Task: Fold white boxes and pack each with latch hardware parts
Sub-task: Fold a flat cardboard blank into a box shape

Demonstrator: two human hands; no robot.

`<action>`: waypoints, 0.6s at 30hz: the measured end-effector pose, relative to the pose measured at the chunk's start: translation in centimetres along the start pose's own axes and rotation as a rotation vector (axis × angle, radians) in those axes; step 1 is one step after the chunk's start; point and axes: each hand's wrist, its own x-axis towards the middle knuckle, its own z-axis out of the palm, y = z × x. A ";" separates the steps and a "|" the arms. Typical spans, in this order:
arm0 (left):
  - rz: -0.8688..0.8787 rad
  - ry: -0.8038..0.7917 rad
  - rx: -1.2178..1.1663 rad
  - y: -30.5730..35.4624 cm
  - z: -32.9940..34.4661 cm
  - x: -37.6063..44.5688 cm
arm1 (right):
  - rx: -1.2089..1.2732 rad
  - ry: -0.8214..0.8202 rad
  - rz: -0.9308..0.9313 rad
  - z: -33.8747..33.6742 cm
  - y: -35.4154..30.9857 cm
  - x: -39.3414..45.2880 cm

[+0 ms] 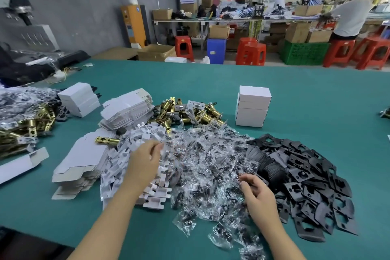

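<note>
Head view: a green table (295, 91) carries sorted heaps of parts. The left hand (143, 162) lies over a heap of white card inserts (130, 154); its fingers are curled with thumb and fingertips close together at the heap's far edge, but whether they pinch an insert cannot be told. The right hand (256, 193) rests on a heap of clear screw bags (206, 154); its fingers are curled inward onto the bags, and a firm grip on any one bag cannot be confirmed.

Just right of the bags lies a pile of black strike plates (316, 179), touching the bag heap. Beyond the bags lies a cluster of brass latch bolts (190, 112). One single brass latch (106, 140) rests on a stack of flat box blanks (80, 160) left of the inserts. A second stack of blanks (128, 107) sits farther back, with a closed white carton (79, 98) to its left. A stack of folded white boxes (253, 105) stands upright beyond the bags, apart from the heaps. An open white box (21, 164) lies at the left edge, near more brass latches (23, 126)
</note>
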 end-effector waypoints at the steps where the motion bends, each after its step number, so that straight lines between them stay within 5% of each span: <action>1: -0.017 0.076 0.037 -1.1 -1.2 0.1 | -0.001 -0.003 -0.003 0.0 0.0 0.0; 6: -0.352 0.360 0.452 -9.6 -8.3 0.9 | 0.012 -0.017 -0.005 0.0 -0.1 0.0; 11: -0.736 0.169 0.648 -14.2 -12.3 2.1 | 0.035 -0.025 0.002 -0.1 -0.4 -0.1; 18: -0.739 0.097 0.730 -14.5 -13.0 3.3 | 0.042 -0.030 -0.001 -0.2 -0.9 -0.4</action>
